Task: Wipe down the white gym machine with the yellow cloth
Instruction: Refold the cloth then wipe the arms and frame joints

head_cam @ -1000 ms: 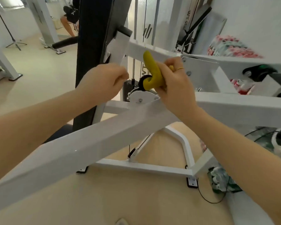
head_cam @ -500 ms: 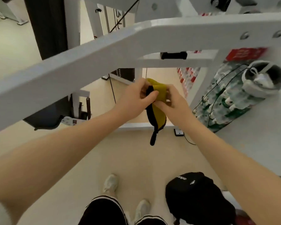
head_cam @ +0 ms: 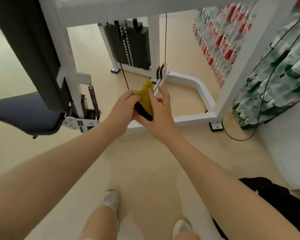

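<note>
The yellow cloth (head_cam: 145, 97), with a black edge along its lower side, is bunched between both hands in mid-air above the floor. My left hand (head_cam: 124, 106) grips its left side with curled fingers. My right hand (head_cam: 160, 111) holds it from the right, thumb pressed over the yellow face, fingers partly spread. The white gym machine (head_cam: 194, 82) stands just beyond, its base frame on the floor behind my hands and a crossbeam overhead. Neither hand touches the machine.
A black weight stack (head_cam: 130, 44) with cables stands at the back. The dark seat and back pad (head_cam: 24, 111) are at the left. Packs of bottles (head_cam: 275, 75) line the right wall. A black bag (head_cam: 274, 205) lies at lower right, near my feet (head_cam: 111, 200).
The cloth came off the upper bar, where my right hand held it alone. Both hands now hold it lower, in front of me, and have folded its hanging end into a bunch. My view tilted down.
</note>
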